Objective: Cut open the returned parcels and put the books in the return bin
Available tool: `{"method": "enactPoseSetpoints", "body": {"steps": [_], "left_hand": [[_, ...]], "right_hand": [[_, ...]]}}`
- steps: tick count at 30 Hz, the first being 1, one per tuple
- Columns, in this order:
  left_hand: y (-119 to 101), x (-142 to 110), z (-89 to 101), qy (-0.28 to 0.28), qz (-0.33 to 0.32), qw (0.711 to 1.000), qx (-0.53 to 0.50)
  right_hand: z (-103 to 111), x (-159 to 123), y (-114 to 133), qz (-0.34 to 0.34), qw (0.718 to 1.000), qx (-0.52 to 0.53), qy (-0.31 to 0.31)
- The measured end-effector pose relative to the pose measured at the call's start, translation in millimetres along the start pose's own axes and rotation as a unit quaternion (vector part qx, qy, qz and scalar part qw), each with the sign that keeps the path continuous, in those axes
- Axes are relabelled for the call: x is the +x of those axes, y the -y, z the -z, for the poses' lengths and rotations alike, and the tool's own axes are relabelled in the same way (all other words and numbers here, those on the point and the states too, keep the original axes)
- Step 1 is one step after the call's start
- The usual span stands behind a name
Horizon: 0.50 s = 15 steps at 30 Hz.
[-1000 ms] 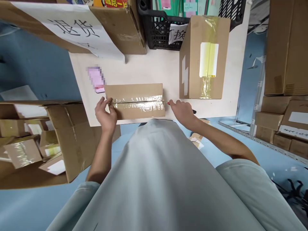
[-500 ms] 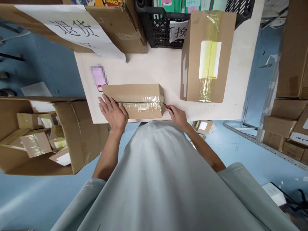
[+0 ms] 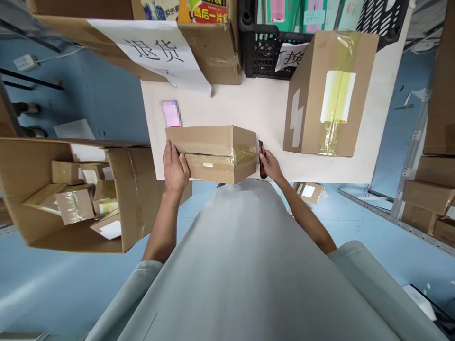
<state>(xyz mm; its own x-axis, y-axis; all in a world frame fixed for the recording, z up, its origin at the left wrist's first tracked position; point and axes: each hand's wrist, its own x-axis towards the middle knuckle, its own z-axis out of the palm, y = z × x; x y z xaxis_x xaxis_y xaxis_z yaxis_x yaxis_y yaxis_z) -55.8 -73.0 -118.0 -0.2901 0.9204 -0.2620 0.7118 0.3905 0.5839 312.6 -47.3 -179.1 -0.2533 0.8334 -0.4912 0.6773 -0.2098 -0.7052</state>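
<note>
Resting against the left end of a box (image 3: 204,139), the left hand (image 3: 176,173) is open, its fingers extended. The right hand (image 3: 272,166) grips a red-and-black cutter (image 3: 263,171) just beside the box's right end. The box lies at the near edge of the pale surface (image 3: 231,106); a dark seam runs lengthwise along it, and shiny tape (image 3: 247,154) covers part of its right end. To the right stands a tall box (image 3: 366,94), taped and labelled. Behind are a black crate (image 3: 263,54) and a carton (image 3: 220,52) bearing a lettered sheet (image 3: 152,49). At lower left, an open bin of cardboard (image 3: 131,208) contains small parcels (image 3: 76,206).
</note>
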Motion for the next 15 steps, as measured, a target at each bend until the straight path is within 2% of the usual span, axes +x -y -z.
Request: {"method": "enactPoseSetpoints", "body": {"steps": [3, 6, 8, 11, 13, 15], "left_hand": [[1, 0, 20.3, 0.005, 0.005, 1.000, -0.015], [-19, -7, 41.8, 0.007, -0.052, 0.998, -0.033], [-41, -14, 52.6, 0.049, -0.124, 0.990, -0.052], [-70, -22, 60.0, 0.128, -0.176, 0.972, -0.092], [-80, -24, 61.6, 0.158, -0.192, 0.961, -0.125], [-80, -24, 63.8, 0.164, -0.199, 0.954, -0.154]], "right_hand": [[-8, -1, 18, -0.040, 0.993, 0.093, -0.052], [-10, -8, 36, -0.040, 0.987, 0.135, -0.074], [-10, -14, 49, -0.039, 0.986, 0.144, -0.081], [-10, -21, 68, -0.044, 0.984, 0.146, -0.088], [-10, -26, 80, -0.043, 0.984, 0.144, -0.100], [-7, -33, 91, -0.048, 0.982, 0.138, -0.118]]}}
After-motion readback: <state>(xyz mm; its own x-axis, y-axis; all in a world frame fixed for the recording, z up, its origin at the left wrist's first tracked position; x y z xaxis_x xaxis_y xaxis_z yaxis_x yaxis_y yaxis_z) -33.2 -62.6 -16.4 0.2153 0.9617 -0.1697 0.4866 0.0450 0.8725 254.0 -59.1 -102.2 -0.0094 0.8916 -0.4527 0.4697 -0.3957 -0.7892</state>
